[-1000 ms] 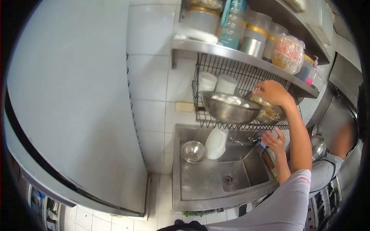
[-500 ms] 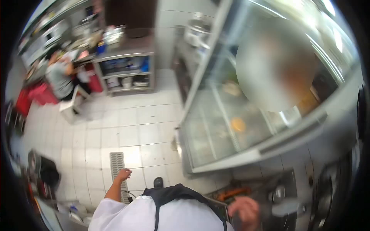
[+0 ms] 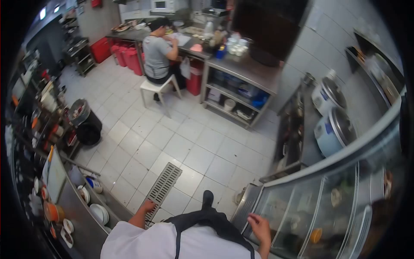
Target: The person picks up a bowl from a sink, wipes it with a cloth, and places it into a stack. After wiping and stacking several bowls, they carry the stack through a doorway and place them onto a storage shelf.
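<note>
My left hand (image 3: 149,206) hangs low at my side above the metal floor drain (image 3: 166,183), its fingers loosely bent and nothing seen in them. On the other side, my right hand (image 3: 260,225) is raised in front of the glass-doored fridge (image 3: 297,211), fingers slightly bent and apart, holding nothing. An orange round item (image 3: 316,235) shows behind the glass, blurred. I wear a white top with a dark apron (image 3: 207,222), and one dark shoe (image 3: 208,198) is forward on the tiles.
A person (image 3: 157,54) sits on a white stool (image 3: 161,88) at the far counter. Two large pots (image 3: 332,131) stand on a steel shelf at right. At left are a bin (image 3: 86,121) and a steel counter (image 3: 86,220) with bowls (image 3: 99,213).
My view has swung left, so the fridge now sits lower right and the left counter shows more. My right hand has come forward from beside the fridge's lower edge.
</note>
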`<state>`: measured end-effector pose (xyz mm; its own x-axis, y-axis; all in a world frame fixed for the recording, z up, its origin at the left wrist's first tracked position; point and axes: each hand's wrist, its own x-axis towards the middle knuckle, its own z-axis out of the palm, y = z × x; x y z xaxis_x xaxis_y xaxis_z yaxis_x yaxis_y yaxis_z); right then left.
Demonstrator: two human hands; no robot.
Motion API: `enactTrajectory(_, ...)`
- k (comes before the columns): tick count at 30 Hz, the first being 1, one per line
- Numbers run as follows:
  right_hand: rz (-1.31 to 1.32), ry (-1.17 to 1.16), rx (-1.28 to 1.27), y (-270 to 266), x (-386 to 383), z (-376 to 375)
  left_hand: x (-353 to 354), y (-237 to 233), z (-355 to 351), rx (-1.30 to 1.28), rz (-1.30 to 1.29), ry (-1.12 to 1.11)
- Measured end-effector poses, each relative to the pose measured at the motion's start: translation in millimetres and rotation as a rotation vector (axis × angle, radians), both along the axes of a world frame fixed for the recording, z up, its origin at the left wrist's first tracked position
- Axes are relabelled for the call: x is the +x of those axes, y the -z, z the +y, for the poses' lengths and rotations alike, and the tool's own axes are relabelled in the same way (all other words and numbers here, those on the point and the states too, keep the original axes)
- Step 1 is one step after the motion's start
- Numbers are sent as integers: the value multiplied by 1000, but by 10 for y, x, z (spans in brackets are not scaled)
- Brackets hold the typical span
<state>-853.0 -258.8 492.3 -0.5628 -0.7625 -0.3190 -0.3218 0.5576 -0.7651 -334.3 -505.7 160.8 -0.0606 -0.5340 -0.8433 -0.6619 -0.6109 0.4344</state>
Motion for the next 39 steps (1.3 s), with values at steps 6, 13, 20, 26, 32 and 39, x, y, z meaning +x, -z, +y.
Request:
enactTrajectory(6,391,-298,-33,221,-798,-2308,130,-86,42,-1,-32,-281)
enactTrajectory(13,375,-985,-138,93,80,-4767,122,208,134,-82,115,-768)
enactTrajectory(20,23,-1061,232,2291,778,-6237,602,982,260,-410,-69,96)
enactTrajectory(26,414,-1561,723,3932,-465,-5843,1522,508,-1101,247,153,-1194)
enactTrajectory(32,156,-995,900,3261,991,-7282,2936,551,-3203,-8,66,-1092)
enactTrajectory(39,169,-1180,841,3773,2255,-9660,3349,292,-5774,104,288,-1150)
